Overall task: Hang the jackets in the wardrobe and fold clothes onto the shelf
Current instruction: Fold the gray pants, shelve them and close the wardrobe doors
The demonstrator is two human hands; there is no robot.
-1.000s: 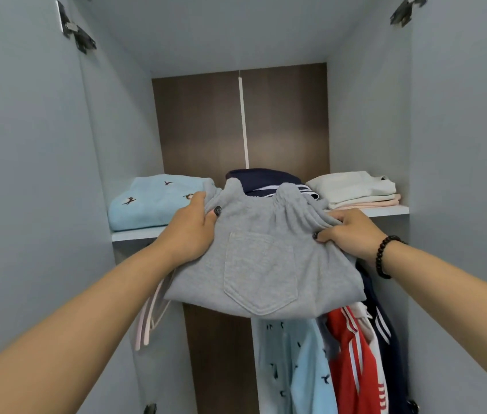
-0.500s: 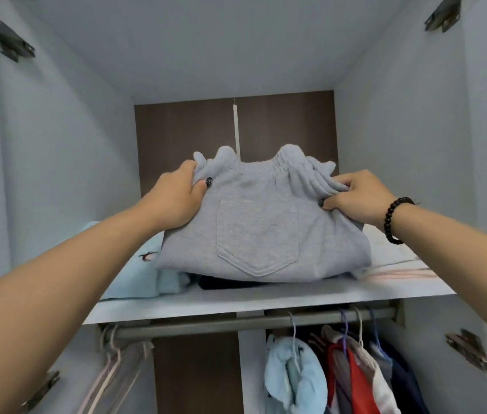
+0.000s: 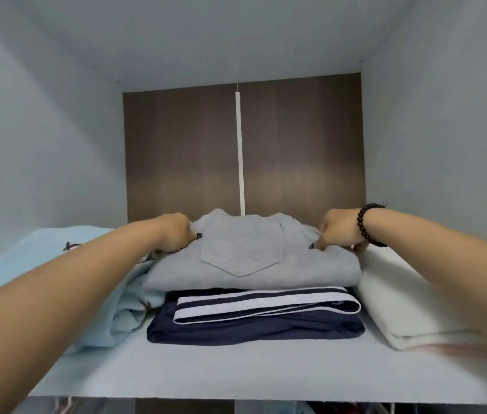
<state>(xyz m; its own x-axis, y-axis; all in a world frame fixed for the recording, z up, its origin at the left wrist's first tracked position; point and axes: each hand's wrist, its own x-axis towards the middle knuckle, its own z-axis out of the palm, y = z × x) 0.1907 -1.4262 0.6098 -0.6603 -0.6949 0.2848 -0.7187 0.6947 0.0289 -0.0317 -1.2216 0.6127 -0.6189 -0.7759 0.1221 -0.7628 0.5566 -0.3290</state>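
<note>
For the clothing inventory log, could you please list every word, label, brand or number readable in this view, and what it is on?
None can be read: no words, labels or numbers show.
The grey folded garment shows only a plain pocket.
The navy garment shows only white stripes.
The light blue garment shows small dark motifs, not text.

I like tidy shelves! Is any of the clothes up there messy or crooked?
Yes, a bit. The light blue patterned garment on the left is rumpled and slumps against the navy white-striped garment. The folded grey pocketed garment sits neatly on the navy one.
</note>
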